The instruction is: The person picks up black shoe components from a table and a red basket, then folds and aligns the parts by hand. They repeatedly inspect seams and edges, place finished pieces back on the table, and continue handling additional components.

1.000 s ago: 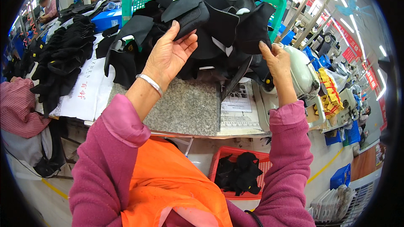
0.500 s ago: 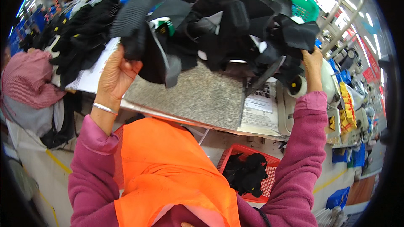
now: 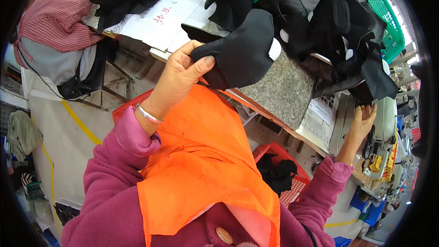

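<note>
My left hand (image 3: pixel 190 66) pinches a black fabric piece, curved and ribbed like a shoe upper (image 3: pixel 247 50), by its near left edge. A white patch shows at that piece's right side, and it hangs over the front edge of the worktable. My right hand (image 3: pixel 360 126) is lower at the right, thumb and fingers apart. Its fingertips are just under a dangling black piece (image 3: pixel 379 80), by a small yellow spot. Whether they touch that piece is hard to see. A heap of similar black pieces (image 3: pixel 329 27) lies beyond both hands.
A grey speckled slab (image 3: pixel 279 96) tops the worktable, with white paper sheets (image 3: pixel 155 18) to its left. Behind the heap stands a green basket (image 3: pixel 391 32). A pale sewing machine (image 3: pixel 385 119) is at right. Below is a red basket (image 3: pixel 297 185) holding black pieces. Checked cloth (image 3: pixel 57 20) lies left.
My view has swung, shifting the table rightward. My left hand has drawn the shoe upper nearer and turned it. My right hand has come down from the black piece's upper part, its fingers parting.
</note>
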### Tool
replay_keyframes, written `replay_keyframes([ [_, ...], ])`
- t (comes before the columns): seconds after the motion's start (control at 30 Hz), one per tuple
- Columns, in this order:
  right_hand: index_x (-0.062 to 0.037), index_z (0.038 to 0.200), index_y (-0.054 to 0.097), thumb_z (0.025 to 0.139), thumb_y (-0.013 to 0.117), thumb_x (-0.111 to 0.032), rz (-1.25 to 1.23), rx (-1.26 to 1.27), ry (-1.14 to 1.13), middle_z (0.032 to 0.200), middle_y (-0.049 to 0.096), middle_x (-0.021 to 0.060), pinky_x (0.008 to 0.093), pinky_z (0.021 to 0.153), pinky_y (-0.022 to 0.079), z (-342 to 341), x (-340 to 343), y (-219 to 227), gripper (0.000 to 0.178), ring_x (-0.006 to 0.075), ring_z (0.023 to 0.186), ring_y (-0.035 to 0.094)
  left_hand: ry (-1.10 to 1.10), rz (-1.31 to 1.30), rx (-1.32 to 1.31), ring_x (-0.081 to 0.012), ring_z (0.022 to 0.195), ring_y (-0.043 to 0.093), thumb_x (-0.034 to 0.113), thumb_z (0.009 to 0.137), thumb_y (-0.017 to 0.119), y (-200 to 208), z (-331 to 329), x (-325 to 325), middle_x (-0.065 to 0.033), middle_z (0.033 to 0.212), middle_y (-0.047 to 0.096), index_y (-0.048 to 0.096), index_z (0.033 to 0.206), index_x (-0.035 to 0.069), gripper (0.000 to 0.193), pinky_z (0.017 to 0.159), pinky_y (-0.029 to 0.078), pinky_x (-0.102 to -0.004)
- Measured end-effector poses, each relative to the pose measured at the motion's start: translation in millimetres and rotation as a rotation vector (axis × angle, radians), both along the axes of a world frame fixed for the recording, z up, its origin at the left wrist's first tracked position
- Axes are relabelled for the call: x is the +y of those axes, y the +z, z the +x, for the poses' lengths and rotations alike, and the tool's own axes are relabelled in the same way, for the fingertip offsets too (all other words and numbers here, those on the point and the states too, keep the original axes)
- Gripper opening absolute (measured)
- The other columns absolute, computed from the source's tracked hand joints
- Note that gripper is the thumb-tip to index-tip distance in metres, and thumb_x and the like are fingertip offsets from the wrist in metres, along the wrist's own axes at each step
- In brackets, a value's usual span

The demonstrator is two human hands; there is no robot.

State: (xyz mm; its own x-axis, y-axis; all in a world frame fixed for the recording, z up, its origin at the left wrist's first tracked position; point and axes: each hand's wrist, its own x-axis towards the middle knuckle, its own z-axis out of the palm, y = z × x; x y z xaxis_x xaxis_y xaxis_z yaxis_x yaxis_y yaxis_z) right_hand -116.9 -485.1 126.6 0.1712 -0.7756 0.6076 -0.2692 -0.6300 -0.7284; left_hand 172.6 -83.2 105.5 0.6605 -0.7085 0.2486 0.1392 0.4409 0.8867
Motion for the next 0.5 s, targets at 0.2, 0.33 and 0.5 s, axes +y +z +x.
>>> replay_keyframes([
  [0.2, -0.0026, 0.13, 0.051, 0.096, 0.058, -0.017, -0.049, -0.041, 0.106, 0.123, 0.06, 0.0073, 0.0248, 0.081, 0.045, 21, 116, 8, 0.038, 0.0151, 0.109, 0.058, 0.082, 0.107, -0.338, -0.0071, 0.098, 0.058, 0.002, 0.09, 0.063, 11, -39, 5, -0.0091, 0.115, 0.062, 0.057, 0.106, -0.002, 0.017, 0.081, 0.049, -0.0232],
  [0.33, 0.0025, 0.12, 0.055, 0.094, 0.058, -0.023, 0.387, -0.035, 0.741, 0.115, 0.06, 0.0122, 0.0285, 0.084, 0.048, 56, 186, 20, 0.036, 0.0181, 0.103, 0.059, 0.019, 0.139, -0.618, -0.017, 0.1, 0.063, 0.002, 0.086, 0.066, 13, -51, 9, -0.0185, 0.116, 0.063, 0.057, 0.097, -0.003, 0.015, 0.081, 0.051, -0.0263],
  [0.5, 0.0037, 0.124, 0.046, 0.081, 0.077, -0.016, 0.709, 0.089, 0.953, 0.108, 0.051, 0.0092, 0.0229, 0.076, 0.052, 89, 232, 20, 0.057, 0.0132, 0.092, 0.058, 0.02, 0.154, -0.726, -0.0298, 0.105, 0.065, 0.002, 0.084, 0.067, 9, -69, 23, -0.0247, 0.116, 0.062, 0.056, 0.098, -0.004, 0.019, 0.083, 0.052, -0.0309],
])
